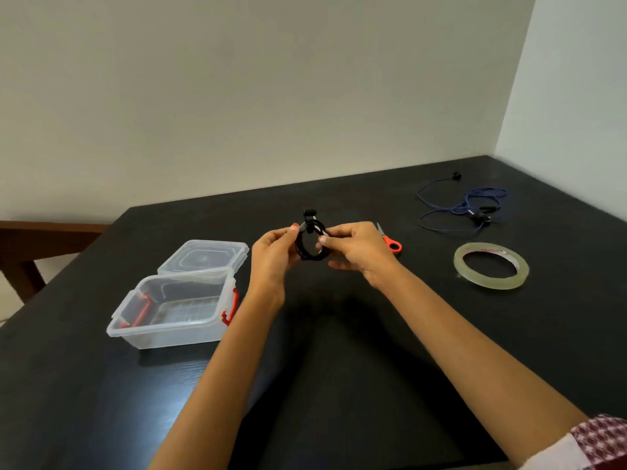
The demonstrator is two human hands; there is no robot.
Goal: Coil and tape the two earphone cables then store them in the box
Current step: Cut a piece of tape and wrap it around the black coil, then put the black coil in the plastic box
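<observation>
A black earphone cable [310, 247], wound into a small coil, is held above the table's middle. My left hand [273, 254] pinches its left side near the top. My right hand [356, 247] pinches its right side, fingers curled round the loop. A black earbud sticks up from the coil's top. A blue earphone cable [463, 208] lies loose and uncoiled at the far right. A roll of clear tape [491, 269] lies flat to the right of my hands. The clear plastic box [176, 308] with red latches stands open at the left.
The box's clear lid [205, 257] lies just behind the box. Orange-handled scissors [390, 240] lie behind my right hand, partly hidden. The dark table [339, 351] meets walls at the back and right. A wooden chair [23, 252] stands beyond the left edge.
</observation>
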